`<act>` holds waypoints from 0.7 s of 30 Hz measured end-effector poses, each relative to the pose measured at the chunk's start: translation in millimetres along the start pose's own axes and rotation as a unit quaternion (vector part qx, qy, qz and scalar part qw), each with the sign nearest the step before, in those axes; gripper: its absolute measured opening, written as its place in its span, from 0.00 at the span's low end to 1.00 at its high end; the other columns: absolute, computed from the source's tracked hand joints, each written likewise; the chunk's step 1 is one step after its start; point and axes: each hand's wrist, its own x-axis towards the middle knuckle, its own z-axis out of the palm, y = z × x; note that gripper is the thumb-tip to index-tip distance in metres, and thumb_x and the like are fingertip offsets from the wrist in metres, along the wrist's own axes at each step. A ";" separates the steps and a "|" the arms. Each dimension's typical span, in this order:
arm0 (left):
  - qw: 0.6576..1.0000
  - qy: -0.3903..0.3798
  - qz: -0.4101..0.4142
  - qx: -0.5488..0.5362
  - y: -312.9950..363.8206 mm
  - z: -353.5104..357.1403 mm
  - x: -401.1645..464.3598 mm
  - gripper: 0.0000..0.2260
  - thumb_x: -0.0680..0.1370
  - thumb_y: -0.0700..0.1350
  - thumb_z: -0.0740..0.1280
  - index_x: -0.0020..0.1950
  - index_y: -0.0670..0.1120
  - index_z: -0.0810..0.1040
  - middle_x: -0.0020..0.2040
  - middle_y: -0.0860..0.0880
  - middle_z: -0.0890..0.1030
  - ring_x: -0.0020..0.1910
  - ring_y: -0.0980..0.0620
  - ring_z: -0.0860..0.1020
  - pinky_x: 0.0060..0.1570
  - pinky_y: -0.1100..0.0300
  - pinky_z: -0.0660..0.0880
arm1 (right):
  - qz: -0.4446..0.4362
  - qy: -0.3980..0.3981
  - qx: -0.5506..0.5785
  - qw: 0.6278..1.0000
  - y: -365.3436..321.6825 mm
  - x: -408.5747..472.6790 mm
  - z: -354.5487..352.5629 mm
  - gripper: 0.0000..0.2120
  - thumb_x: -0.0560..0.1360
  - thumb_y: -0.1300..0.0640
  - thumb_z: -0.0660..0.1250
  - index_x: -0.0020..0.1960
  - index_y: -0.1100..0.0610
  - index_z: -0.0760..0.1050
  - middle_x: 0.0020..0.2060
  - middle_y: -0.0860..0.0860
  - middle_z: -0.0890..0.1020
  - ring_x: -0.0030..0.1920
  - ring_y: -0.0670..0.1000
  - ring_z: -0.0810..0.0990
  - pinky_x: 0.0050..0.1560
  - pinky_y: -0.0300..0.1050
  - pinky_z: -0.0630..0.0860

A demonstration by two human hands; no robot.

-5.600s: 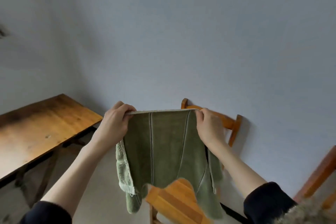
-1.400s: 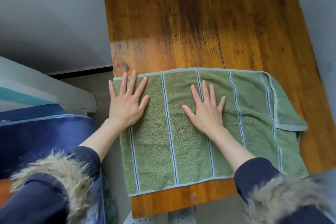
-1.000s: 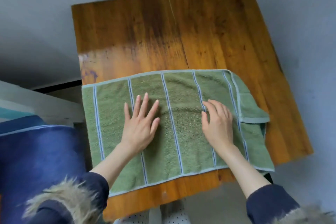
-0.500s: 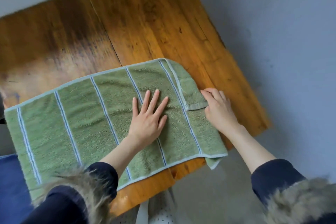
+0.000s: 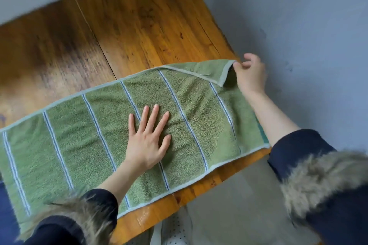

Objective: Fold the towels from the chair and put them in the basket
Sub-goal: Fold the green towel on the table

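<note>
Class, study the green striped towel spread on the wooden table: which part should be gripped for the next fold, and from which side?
Grip the green striped towel at its far right corner, from the right. That corner is already lifted in the right hand, while the left hand pins the middle flat.

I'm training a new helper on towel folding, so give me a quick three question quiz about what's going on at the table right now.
1. True or false: the left hand lies flat, fingers spread, on the towel.
2. What does the right hand do? A) presses the towel flat B) pinches the towel's far right corner C) rests on the bare table
3. Fill in: the towel is green with thin pale ______ running across it.

Key
1. True.
2. B, the corner is pinched and lifted, curling over.
3. Stripes.
</note>
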 end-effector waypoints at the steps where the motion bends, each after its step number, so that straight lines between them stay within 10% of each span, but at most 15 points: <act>1: 1.000 -0.002 0.000 0.001 -0.1 0.2 -0.1 0.27 0.78 0.62 0.44 0.76 0.56 0.45 0.77 0.49 0.45 0.76 0.46 0.41 0.71 0.38 0.39 | -0.020 0.021 -0.021 0.999 3.7 -7.7 2.5 0.14 0.75 0.56 0.64 0.60 0.58 0.72 0.55 0.56 0.76 0.56 0.53 0.73 0.57 0.42 0.67; 4: 1.000 -0.004 0.000 0.004 -0.3 0.5 0.4 0.28 0.78 0.62 0.43 0.76 0.57 0.44 0.77 0.49 0.45 0.76 0.46 0.40 0.71 0.38 0.39 | -0.093 0.077 -0.058 0.991 19.5 -36.2 7.7 0.07 0.75 0.57 0.64 0.49 0.60 0.72 0.47 0.55 0.76 0.46 0.53 0.72 0.43 0.39 0.63; 9: 1.000 0.000 0.004 -0.005 -0.8 0.9 0.2 0.27 0.78 0.62 0.43 0.76 0.57 0.45 0.77 0.49 0.45 0.76 0.46 0.40 0.71 0.38 0.38 | -0.137 -0.066 -0.159 0.975 37.4 -47.7 15.8 0.13 0.79 0.53 0.60 0.44 0.60 0.77 0.40 0.51 0.76 0.39 0.50 0.74 0.36 0.38 0.67; 15: 1.000 0.009 -0.002 -0.004 0.6 1.9 -0.3 0.27 0.78 0.62 0.42 0.76 0.57 0.44 0.77 0.50 0.45 0.76 0.46 0.41 0.71 0.38 0.40 | 0.090 -0.098 -0.071 0.989 3.9 -19.5 18.4 0.21 0.75 0.47 0.64 0.28 0.56 0.65 0.25 0.47 0.69 0.24 0.46 0.67 0.24 0.39 0.61; 21: 1.000 0.026 0.001 -0.016 0.4 4.6 -0.4 0.27 0.78 0.61 0.45 0.76 0.57 0.48 0.77 0.49 0.48 0.76 0.46 0.44 0.71 0.37 0.43 | 0.306 -0.136 0.240 0.911 -24.2 -2.1 21.4 0.05 0.75 0.60 0.63 0.46 0.62 0.75 0.35 0.53 0.79 0.27 0.46 0.74 0.26 0.36 0.71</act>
